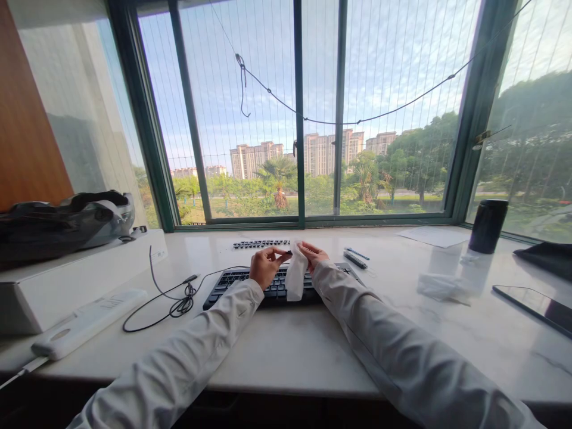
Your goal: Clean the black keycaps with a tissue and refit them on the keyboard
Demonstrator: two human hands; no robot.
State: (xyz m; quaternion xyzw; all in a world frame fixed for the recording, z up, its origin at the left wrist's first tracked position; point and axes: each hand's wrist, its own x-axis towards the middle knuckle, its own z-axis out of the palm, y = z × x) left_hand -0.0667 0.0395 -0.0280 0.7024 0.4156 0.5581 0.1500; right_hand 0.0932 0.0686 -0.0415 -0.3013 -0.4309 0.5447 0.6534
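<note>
Above the black keyboard [276, 288], my left hand [265, 266] pinches a small black keycap [289, 253] between thumb and fingertips. Close beside it, my right hand [313, 252] is closed on a white tissue [295, 279], which hangs down over the keys. The tissue's upper end is at the keycap; whether the two touch I cannot tell. Part of the keyboard is hidden by the tissue, hands and sleeves. Behind it, loose black keycaps [261, 243] lie lined up in rows on the white tabletop [286, 351].
Left of the keyboard lies a coiled black cable [181, 305], with a white power strip [89, 322] and white box [80, 274] farther left. A pen [356, 254] and a dark slim tool [355, 260] lie behind right. Clear plastic [444, 287], a phone [536, 307] and a black cylinder [488, 226] stand right.
</note>
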